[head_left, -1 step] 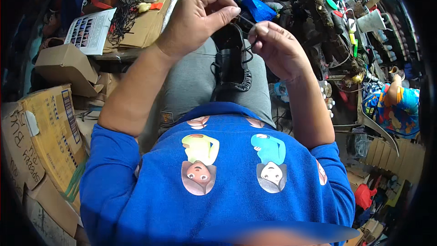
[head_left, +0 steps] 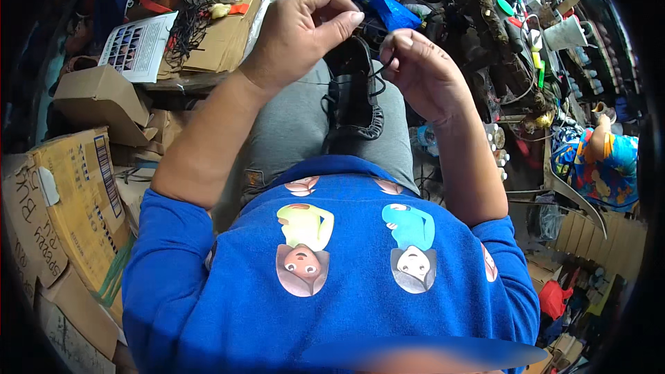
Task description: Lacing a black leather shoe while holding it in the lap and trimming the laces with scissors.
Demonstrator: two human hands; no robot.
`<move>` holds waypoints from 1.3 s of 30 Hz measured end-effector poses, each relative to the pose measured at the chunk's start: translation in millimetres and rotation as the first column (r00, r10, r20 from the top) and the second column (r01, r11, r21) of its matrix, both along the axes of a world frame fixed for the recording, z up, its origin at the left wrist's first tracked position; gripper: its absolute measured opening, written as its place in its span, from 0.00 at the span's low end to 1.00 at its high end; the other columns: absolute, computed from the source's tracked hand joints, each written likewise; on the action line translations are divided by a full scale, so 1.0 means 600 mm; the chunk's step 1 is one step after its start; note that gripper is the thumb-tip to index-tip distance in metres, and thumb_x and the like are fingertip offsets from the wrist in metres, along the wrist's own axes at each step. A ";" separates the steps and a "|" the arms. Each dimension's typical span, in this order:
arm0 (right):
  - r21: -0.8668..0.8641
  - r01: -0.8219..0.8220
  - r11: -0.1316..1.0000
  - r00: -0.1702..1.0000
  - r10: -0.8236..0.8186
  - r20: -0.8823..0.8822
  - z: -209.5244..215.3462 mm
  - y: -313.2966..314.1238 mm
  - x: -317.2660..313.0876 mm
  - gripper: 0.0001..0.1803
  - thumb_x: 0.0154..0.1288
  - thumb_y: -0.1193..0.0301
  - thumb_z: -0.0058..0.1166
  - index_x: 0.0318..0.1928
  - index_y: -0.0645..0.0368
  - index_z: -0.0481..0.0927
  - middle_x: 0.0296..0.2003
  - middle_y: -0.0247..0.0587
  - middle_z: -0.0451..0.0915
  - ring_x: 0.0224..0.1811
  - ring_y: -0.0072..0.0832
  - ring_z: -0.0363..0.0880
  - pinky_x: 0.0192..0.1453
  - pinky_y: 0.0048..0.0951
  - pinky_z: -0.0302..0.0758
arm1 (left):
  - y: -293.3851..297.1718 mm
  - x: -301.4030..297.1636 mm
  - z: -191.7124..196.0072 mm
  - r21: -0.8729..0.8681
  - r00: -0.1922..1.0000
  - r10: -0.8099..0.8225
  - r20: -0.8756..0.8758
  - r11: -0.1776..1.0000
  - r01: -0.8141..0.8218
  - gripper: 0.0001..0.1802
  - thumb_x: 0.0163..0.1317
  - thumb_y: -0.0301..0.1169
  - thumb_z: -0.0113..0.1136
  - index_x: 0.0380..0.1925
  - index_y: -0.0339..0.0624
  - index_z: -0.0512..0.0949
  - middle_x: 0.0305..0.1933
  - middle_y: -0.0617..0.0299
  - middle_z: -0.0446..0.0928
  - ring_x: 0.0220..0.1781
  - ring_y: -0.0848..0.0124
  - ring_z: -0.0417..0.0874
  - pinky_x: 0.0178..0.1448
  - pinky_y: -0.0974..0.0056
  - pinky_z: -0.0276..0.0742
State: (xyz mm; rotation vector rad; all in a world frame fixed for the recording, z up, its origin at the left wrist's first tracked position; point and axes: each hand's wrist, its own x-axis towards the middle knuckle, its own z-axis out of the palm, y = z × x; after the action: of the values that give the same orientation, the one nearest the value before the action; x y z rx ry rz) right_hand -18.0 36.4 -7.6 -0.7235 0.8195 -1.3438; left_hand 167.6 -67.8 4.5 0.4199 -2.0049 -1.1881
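A black shoe (head_left: 357,107) rests between my thighs, its opening facing up and its gathered edge toward my body. Above its far end, my left hand (head_left: 305,31) is closed in a pinch, thumb pressed to the index finger on a thin strand that is hard to see. My right hand (head_left: 422,73) pinches a dark cord (head_left: 377,76) that loops down to the shoe's right side. A small gap separates the two hands. More cord hangs at the shoe's left side.
Cardboard boxes (head_left: 76,201) are stacked at the left. Tangled black cords (head_left: 187,38) and a printed sheet (head_left: 138,45) lie on the surface at the far left. A blue bag (head_left: 377,0) sits ahead. Cluttered tools and a white mug (head_left: 564,33) stand at the right.
My right hand has shifted very slightly. The thin strand seen stretched between the fingertips is now fainter. My left hand and the shoe look nearly unmoved.
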 end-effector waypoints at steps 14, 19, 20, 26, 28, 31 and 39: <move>-0.546 0.108 0.831 0.478 -0.525 -0.705 -0.010 -0.016 0.034 0.08 0.58 0.72 0.62 0.37 0.61 0.84 0.30 0.36 0.80 0.33 0.22 0.78 0.39 0.20 0.73 | 0.027 -0.004 -0.013 0.175 0.992 0.122 0.040 0.976 -0.127 0.06 0.61 0.28 0.61 0.28 0.36 0.80 0.28 0.64 0.80 0.30 0.80 0.77 0.37 0.75 0.72; -0.215 0.282 0.935 0.807 -0.353 -0.474 -0.018 -0.008 0.033 0.09 0.61 0.70 0.61 0.39 0.62 0.83 0.32 0.33 0.82 0.34 0.16 0.76 0.37 0.18 0.72 | 0.023 -0.010 -0.020 0.332 0.991 0.056 -0.121 0.943 -0.012 0.07 0.61 0.26 0.60 0.37 0.36 0.81 0.32 0.64 0.81 0.35 0.80 0.79 0.43 0.75 0.75; -0.214 0.266 0.940 0.830 -0.336 -0.445 -0.019 -0.008 0.034 0.10 0.62 0.69 0.59 0.40 0.62 0.82 0.34 0.32 0.81 0.35 0.14 0.75 0.39 0.17 0.71 | 0.024 -0.011 -0.021 0.324 0.988 0.059 -0.141 0.946 -0.011 0.07 0.61 0.26 0.60 0.37 0.36 0.81 0.32 0.64 0.81 0.35 0.80 0.79 0.43 0.75 0.75; -0.189 0.287 0.939 0.883 -0.336 -0.326 -0.030 -0.009 0.032 0.10 0.61 0.70 0.60 0.40 0.63 0.81 0.33 0.32 0.81 0.35 0.15 0.76 0.41 0.16 0.70 | 0.035 -0.017 -0.021 0.170 0.993 0.116 0.021 0.978 -0.118 0.07 0.57 0.22 0.60 0.37 0.37 0.81 0.33 0.63 0.81 0.34 0.75 0.81 0.41 0.71 0.77; -0.096 0.256 0.962 0.935 -0.271 -0.228 -0.034 -0.011 0.029 0.10 0.60 0.71 0.60 0.39 0.63 0.81 0.32 0.33 0.81 0.34 0.16 0.76 0.41 0.17 0.70 | 0.035 -0.018 -0.022 -0.406 0.969 0.244 -0.029 0.883 -0.235 0.09 0.52 0.21 0.63 0.36 0.40 0.81 0.32 0.60 0.81 0.33 0.69 0.82 0.40 0.68 0.78; 0.026 0.194 0.981 0.979 -0.192 -0.070 -0.036 -0.013 0.021 0.09 0.57 0.71 0.61 0.38 0.61 0.80 0.30 0.32 0.80 0.33 0.18 0.76 0.40 0.16 0.68 | 0.030 -0.019 -0.022 -0.572 0.973 0.214 -0.089 0.788 -0.226 0.10 0.48 0.21 0.64 0.33 0.41 0.82 0.32 0.57 0.80 0.34 0.63 0.82 0.40 0.65 0.78; -0.198 0.157 0.968 0.620 -0.253 -0.743 -0.015 0.001 0.018 0.08 0.57 0.69 0.62 0.35 0.59 0.83 0.30 0.32 0.82 0.35 0.15 0.77 0.44 0.19 0.71 | 0.021 -0.005 -0.018 -0.583 0.977 0.197 0.086 0.805 -0.111 0.06 0.48 0.25 0.65 0.29 0.41 0.82 0.32 0.57 0.81 0.36 0.63 0.81 0.40 0.64 0.77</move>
State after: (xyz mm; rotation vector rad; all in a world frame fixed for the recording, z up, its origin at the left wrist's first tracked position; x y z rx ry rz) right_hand -7.3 37.3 -16.6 -1.3774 1.5549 -1.2759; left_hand 164.7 -55.1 -6.4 0.3526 -2.2791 -0.4108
